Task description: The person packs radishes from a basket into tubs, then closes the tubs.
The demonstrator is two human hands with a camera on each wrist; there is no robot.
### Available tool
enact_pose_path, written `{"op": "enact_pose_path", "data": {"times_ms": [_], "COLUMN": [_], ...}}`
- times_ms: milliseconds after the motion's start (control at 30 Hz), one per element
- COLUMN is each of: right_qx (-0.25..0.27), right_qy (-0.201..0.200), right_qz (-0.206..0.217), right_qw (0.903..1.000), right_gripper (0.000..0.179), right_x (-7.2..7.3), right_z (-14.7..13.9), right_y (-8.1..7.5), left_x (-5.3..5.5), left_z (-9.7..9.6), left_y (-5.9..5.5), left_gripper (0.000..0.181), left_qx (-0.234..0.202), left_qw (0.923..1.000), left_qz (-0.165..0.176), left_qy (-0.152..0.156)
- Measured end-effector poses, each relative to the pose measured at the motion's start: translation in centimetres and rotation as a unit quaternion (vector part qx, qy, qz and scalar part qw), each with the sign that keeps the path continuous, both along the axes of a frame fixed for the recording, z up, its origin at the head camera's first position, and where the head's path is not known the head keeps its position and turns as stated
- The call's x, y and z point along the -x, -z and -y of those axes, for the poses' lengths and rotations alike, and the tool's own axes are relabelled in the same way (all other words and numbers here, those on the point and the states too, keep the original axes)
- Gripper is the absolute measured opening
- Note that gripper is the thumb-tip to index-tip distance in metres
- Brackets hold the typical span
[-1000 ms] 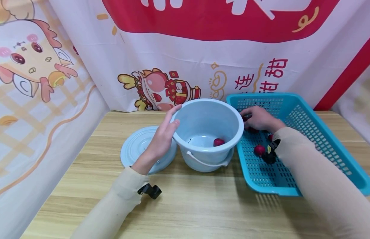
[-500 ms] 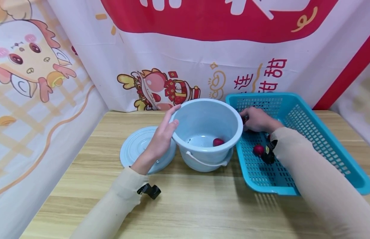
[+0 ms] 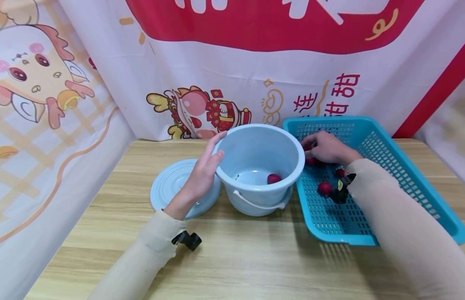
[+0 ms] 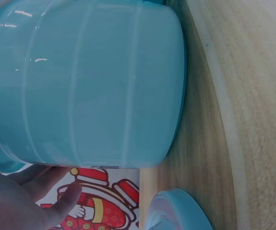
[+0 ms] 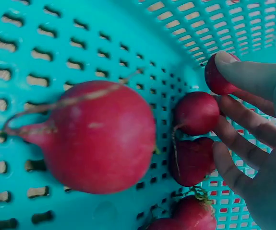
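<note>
My left hand [image 3: 204, 173] holds the left rim of a light blue plastic bucket [image 3: 260, 198], thumb at the rim, fingers along the outer wall. One red radish [image 3: 273, 178] lies on the bucket's bottom. My right hand [image 3: 326, 148] reaches into the far left corner of a teal basket. There it pinches a radish [image 5: 218, 76] between thumb and forefinger, while the other fingers lie beside more radishes [image 5: 197, 113]. Closer to the right wrist camera a large radish [image 5: 99, 139] with a long root lies on the basket floor.
The teal perforated basket [image 3: 309, 218] stands right of the bucket, close beside it. A round light blue lid [image 3: 164, 187] lies on the wooden table [image 3: 232, 258] to the left, partly under my left forearm. A printed cloth [image 3: 232, 66] hangs behind.
My right hand has shifted slightly within the basket's far left corner, and more of the radishes below it shows. The left hand and the bucket stay in place.
</note>
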State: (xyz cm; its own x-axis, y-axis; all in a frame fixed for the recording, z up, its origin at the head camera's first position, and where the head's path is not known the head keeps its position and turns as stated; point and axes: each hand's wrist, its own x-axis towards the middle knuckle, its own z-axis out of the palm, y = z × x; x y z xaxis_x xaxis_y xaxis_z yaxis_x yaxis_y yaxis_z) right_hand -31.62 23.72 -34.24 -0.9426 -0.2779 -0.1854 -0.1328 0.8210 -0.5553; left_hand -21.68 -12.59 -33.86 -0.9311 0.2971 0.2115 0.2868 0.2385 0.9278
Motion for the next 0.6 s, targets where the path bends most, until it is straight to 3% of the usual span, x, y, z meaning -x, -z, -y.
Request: {"op": "enact_pose_path", "data": {"times_ms": [333,600], "right_qx": [0.05,0.147], "right_qy": [0.057,0.08], "right_qz": [-0.027,-0.11], "right_qw": [0.9968,0.9798], "right_gripper": [0.046,0.059], "right_x": [-0.2,-1.8], "right_z": [0.5,1.4], "right_y": [-1.7,-4.2], "left_x": [-0.1,0.0], "left_z": [0.0,0.0], "left_y": [-0.1,0.1], "left_gripper": [0.054,0.054], "left_qx": [-0.002,-0.001], "left_qw": [1.0,1.0], "left_qz": [0.001,-0.002], "left_qy": [-0.003,-0.003]}}
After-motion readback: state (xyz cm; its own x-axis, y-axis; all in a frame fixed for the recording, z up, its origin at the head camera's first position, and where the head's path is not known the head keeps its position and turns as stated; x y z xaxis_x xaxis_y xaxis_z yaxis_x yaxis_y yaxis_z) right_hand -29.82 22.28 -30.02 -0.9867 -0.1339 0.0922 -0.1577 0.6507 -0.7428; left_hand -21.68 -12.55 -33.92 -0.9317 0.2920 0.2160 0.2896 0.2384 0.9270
